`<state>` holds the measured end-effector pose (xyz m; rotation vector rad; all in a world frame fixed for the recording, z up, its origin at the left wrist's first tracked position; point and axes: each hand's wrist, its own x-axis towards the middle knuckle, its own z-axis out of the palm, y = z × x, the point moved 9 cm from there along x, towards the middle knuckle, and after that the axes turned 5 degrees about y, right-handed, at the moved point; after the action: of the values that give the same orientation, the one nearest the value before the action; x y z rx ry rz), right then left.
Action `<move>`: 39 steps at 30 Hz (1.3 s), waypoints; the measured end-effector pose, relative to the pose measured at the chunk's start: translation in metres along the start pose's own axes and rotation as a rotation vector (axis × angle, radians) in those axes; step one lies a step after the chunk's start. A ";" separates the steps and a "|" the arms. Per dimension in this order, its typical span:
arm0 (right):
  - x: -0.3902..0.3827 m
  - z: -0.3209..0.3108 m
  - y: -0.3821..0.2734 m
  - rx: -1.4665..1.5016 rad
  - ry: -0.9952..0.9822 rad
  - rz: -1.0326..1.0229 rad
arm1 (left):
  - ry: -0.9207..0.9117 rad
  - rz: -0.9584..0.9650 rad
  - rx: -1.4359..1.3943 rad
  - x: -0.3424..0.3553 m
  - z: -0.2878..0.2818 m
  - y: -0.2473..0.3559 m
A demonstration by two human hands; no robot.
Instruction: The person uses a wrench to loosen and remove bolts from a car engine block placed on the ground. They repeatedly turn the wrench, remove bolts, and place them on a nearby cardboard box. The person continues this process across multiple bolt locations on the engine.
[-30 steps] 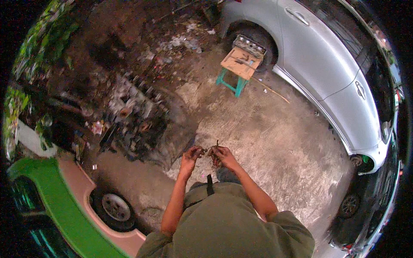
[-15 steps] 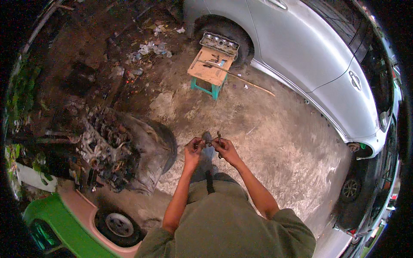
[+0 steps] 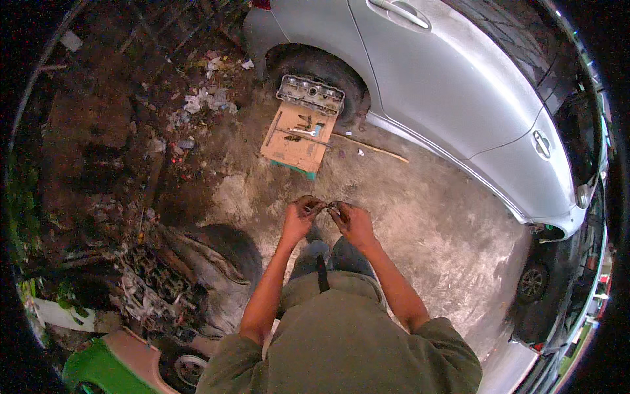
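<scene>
Dark part [image 3: 330, 206] is sitting between the two hands, in front of the waist and above the concrete floor [image 3: 420, 223]; it is looking too small and blurred for its shape to be told. Since half a second ago the view has been shifting, so the stool [image 3: 298, 153] is now showing nearer the hands, and the engine [image 3: 154, 279] is lying lower at the left; the long dark piece that was jutting up and down past the right fingers is no longer showing plainly, and the right hand [image 3: 353, 223] is turning its back more to the camera; that is suggesting the part is being re-gripped, with both hands staying busy on it.

The right fingers are bending inward and closing narrowly on the part; the left hand [image 3: 302, 218] is curling, its thumb and forefinger nearly meeting and pointing at the part; whether they are pinching it or only touching it, one cannot tell. Beyond, the stool is carrying a metal cover [image 3: 312, 96] and a wrench [image 3: 303, 132]; both are lying apart from the hands.
</scene>
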<state>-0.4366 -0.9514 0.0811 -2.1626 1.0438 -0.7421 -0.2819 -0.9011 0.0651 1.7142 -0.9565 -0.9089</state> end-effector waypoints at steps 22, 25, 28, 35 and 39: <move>0.220 0.163 0.331 0.018 0.110 0.357 | 0.276 -0.328 -0.137 0.233 0.070 -0.131; 0.239 0.222 0.386 -0.197 -0.044 0.450 | 0.228 -0.326 -0.099 0.257 0.087 -0.173; 0.250 0.266 0.431 -0.018 -0.219 0.632 | 0.253 -0.352 -0.198 0.275 0.100 -0.205; 0.273 0.289 0.447 0.001 -0.172 0.509 | 0.339 -0.188 -0.215 0.333 0.096 -0.226; 0.278 0.281 0.434 0.072 -0.144 0.497 | 0.342 -0.247 -0.317 0.347 0.094 -0.230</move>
<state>-0.2965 -1.3157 -0.3578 -1.7566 1.3769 -0.3779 -0.1738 -1.1876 -0.2324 1.6614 -0.3589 -0.8369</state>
